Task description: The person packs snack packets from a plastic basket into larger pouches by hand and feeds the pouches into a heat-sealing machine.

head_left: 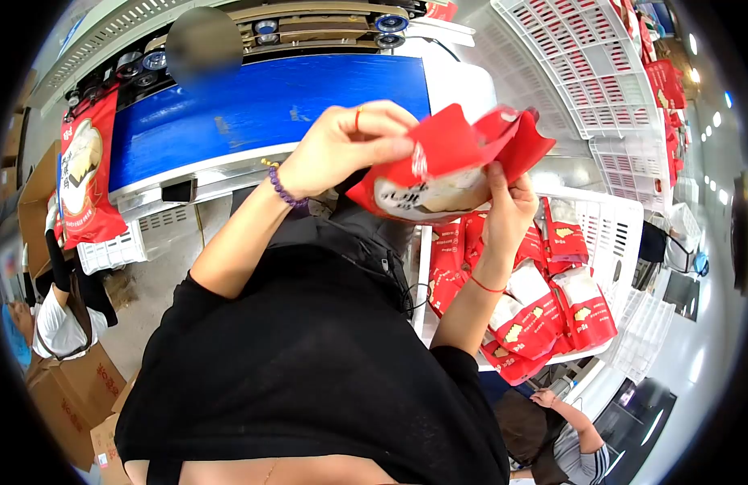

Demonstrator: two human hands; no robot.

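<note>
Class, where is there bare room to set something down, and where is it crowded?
Bare: the blue belt, between the red bag at one end and the left hand. Crowded: the white crate, heaped with red packets.

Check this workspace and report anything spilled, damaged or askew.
Nothing looks spilled or plainly damaged. The red bags in the white crate lie jumbled at differing angles, which looks untidy. The held bag, between left hand and right hand, has its top flaps spread apart.

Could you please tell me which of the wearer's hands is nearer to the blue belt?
Left. The left hand overlaps the near edge of the blue belt in this view; the right hand is farther off, right of the belt's end.
</note>
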